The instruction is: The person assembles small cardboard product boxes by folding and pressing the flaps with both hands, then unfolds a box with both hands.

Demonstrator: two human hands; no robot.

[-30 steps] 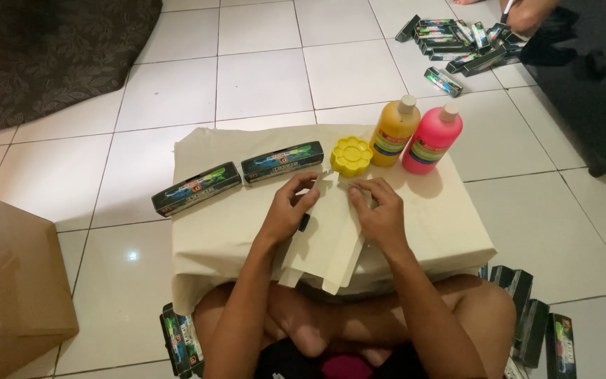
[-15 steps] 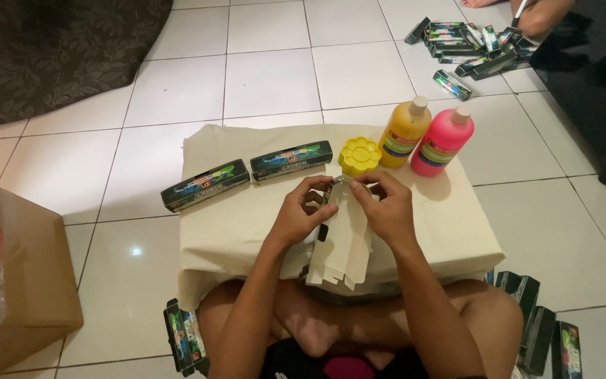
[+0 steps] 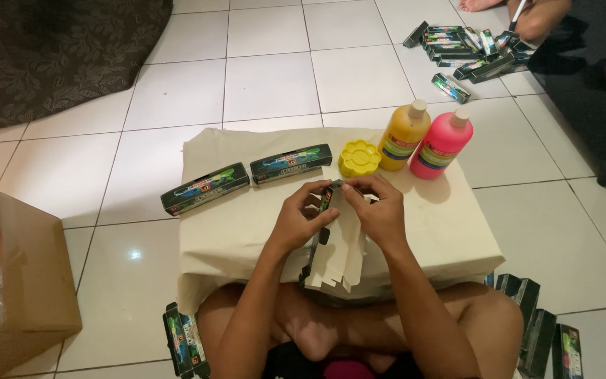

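A cream cloth-covered low table [image 3: 443,231] carries two finished dark printed cartons [image 3: 247,179]. Over its near edge, a flat white cardboard carton blank [image 3: 341,256] runs lengthwise away from the person, its far end pinched by left hand [image 3: 296,224] and right hand [image 3: 380,214].

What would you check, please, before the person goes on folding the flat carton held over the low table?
1. Both hands on the carton: left hand and right hand grip the flat carton at its top end: ok.
2. Carton's lower end: hangs past the table edge, unsupported: not ok.
3. Bottles upright and capped: yellow bottle and pink bottle stand apart from the hands: ok.
4. Finished boxes out of the way: ok.
5. Flaps undamaged: cannot tell.
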